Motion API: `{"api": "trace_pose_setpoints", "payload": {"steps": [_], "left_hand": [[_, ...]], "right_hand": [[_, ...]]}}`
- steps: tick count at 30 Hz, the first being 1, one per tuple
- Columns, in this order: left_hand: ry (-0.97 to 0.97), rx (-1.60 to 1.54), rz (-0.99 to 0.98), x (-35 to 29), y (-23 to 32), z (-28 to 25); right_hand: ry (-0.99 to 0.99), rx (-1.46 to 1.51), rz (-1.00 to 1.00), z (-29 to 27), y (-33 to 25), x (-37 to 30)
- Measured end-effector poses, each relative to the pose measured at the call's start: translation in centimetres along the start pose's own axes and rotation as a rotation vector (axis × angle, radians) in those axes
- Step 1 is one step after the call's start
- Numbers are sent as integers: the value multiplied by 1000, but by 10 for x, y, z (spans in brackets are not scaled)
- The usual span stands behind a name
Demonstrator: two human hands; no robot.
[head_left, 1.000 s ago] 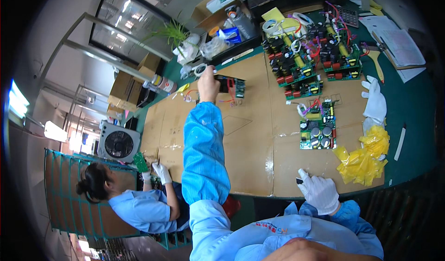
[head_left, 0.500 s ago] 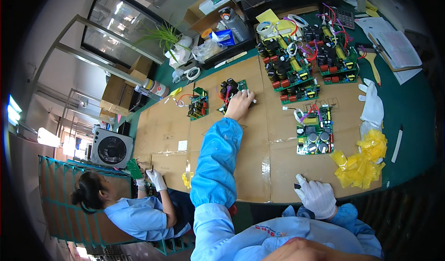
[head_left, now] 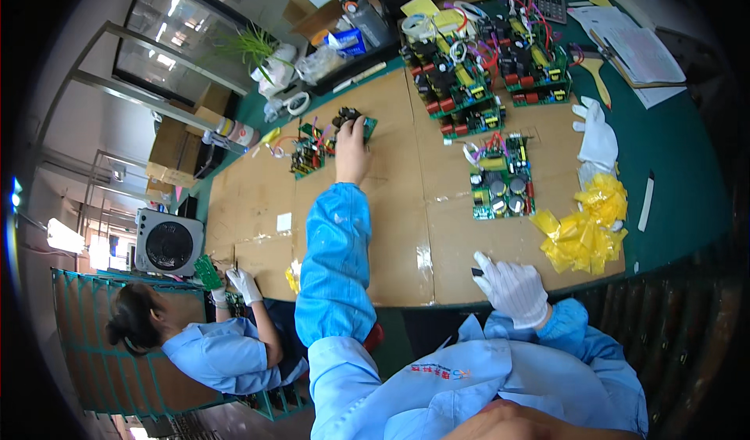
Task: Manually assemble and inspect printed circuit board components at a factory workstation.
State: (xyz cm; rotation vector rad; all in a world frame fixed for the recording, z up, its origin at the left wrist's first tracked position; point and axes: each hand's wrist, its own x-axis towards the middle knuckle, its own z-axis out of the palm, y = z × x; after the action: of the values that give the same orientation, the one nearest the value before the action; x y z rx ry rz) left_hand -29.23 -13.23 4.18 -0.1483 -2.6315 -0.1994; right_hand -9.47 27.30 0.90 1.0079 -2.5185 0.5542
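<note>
My bare left hand [head_left: 353, 155] reaches far across the cardboard, its fingers closed on the dark parts of a green circuit board [head_left: 369, 130]. Just left of it, very close, is another populated circuit board [head_left: 307, 155] with red and purple wires. My right hand [head_left: 512, 287], in a white striped glove, rests at the near edge of the cardboard. A small black object [head_left: 477, 272] shows at its fingertips; its kind cannot be made out. A single circuit board [head_left: 502, 182] with round capacitors lies beyond that hand.
Stacked circuit boards [head_left: 457, 88] fill the far right of the cardboard [head_left: 391, 205]. A white glove [head_left: 598, 139], crumpled yellow film [head_left: 586, 229], a white-handled blade [head_left: 646, 202], a brush [head_left: 598, 80] and a clipboard [head_left: 641, 57] lie right. A gloved co-worker [head_left: 226, 346] sits at left beside a fan [head_left: 168, 242].
My left hand has moved left with the circuit board, bringing it closer to the neighbouring board. The whole view has shifted slightly. My right hand stays at the near edge.
</note>
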Motion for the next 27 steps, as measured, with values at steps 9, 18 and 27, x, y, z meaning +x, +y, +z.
{"api": "trace_pose_setpoints", "payload": {"steps": [9,18,27], "left_hand": [[-217,-417,542,-53,238,0],[54,-259,499,-68,254,56],[-218,-181,629,-185,154,-76]], "right_hand": [[-30,150,-116,-3,5,-3],[-69,290,-175,-23,-18,-13],[77,472,8,-23,-6,-6]]}}
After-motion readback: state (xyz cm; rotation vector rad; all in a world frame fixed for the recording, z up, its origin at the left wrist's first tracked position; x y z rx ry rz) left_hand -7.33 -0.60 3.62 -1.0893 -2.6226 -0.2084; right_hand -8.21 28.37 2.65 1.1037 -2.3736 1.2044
